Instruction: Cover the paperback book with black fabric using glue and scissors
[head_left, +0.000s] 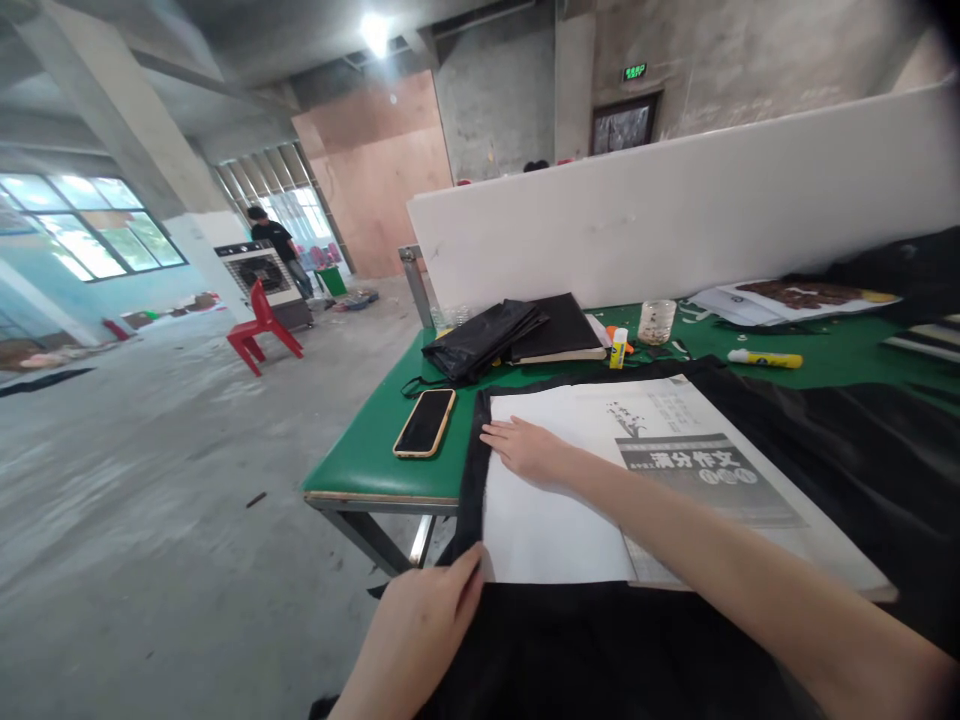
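My right hand lies flat, fingers stretched out, on a white sheet that wraps a book with a grey printed cover. Sheet and book rest on a black cloth spread over the green table. My left hand is at the near left corner of the sheet. Its fingers are curled and its thumb presses on the black cloth's edge there.
A phone lies left of the cloth. Behind are black bags, a black notebook, a small glue bottle, a glass jar, a yellow glue stick and a white partition. A red chair and a person are far left.
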